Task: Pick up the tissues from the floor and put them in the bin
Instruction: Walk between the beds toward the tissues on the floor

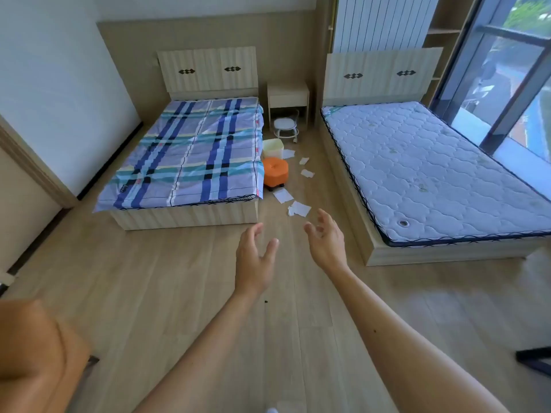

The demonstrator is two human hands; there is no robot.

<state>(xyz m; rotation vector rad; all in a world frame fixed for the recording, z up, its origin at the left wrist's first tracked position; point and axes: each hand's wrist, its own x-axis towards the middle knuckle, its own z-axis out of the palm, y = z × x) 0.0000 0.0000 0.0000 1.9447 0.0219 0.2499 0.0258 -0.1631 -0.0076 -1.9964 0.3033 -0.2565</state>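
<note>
Wooden floor (pixel 185 293) between two beds holds scattered tissues (pixel 299 208); left hand (pixel 255 257) and right hand (pixel 325 242) spread, empty.

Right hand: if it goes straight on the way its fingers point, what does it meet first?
Probably the nearest tissue on the floor, just past the right hand. Nothing shows between them, though depth is unclear.

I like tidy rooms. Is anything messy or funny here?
Yes. White tissues lie scattered on the floor between the two beds, near the orange stool, instead of in the pale bin. Both hands are empty.
</note>
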